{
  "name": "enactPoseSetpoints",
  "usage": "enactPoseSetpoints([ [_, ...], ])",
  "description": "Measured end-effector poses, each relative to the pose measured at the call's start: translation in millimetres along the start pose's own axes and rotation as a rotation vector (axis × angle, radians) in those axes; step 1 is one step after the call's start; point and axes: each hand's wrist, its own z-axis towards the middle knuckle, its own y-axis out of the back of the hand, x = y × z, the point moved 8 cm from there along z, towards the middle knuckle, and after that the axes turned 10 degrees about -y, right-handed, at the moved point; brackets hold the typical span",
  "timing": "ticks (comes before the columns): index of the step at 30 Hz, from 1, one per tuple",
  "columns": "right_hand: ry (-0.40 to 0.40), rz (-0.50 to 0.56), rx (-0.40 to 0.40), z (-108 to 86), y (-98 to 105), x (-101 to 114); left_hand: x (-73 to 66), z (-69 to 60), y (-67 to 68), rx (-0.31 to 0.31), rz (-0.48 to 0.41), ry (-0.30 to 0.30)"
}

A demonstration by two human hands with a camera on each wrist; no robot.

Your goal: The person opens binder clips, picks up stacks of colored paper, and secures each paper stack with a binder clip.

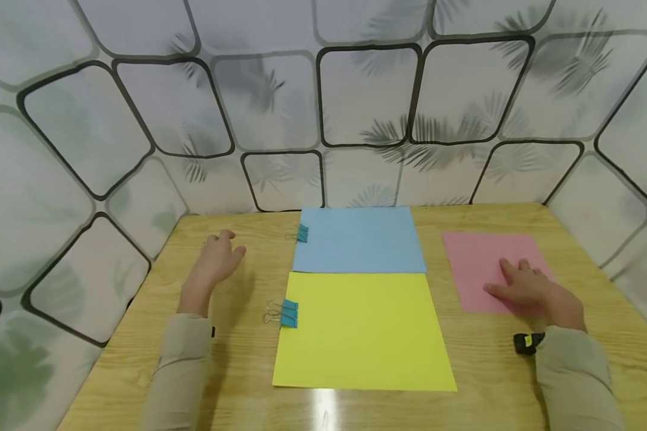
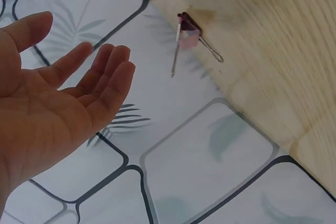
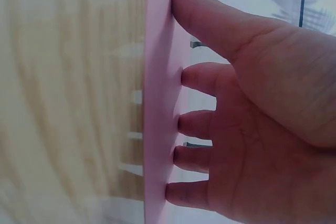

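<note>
Head cam's bright and pretty even, apart from a white glare patch on the table point(image 1: 248, 371) at bottom centre and a soft shadow beside the left sleeve point(image 1: 180, 371). Edges look kinda stretched. Left wrist cam's greyer and soft, clip point(image 2: 190, 36) a bit fuzzy. Right wrist cam's dimmer, right grip point(image 3: 254, 121) shaded, pale reflections streaking the table.

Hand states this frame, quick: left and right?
Left hand: open, holding nothing.
Right hand: open, fingertips resting on the pink sheet, not gripping it.
</note>
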Motion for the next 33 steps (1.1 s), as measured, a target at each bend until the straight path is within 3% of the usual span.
enactPoseSetpoints([
  [5,-0.001,-0.001,0.007,-1.6,3,4,25.8,17.1,5.7,0.015,0.000,0.083],
  [11,0.013,0.004,0.000,0.4,1,10,59.4,22.9,10.4,-0.006,-0.031,0.190],
  [16,0.018,0.004,-0.020,1.3,0,11,82.3,20.5,0.0,0.035,-0.103,0.288],
  [19,0.014,0.007,-0.020,1.3,-1,9,92.2,19.0,-7.0,0.058,-0.107,0.314],
  [26,-0.008,0.006,-0.024,-0.4,1,5,101.7,24.6,-4.1,-0.052,-0.035,0.299],
  [33,-0.016,-0.006,-0.034,-5.5,4,4,98.9,24.7,-1.1,-0.050,-0.013,0.309],
])
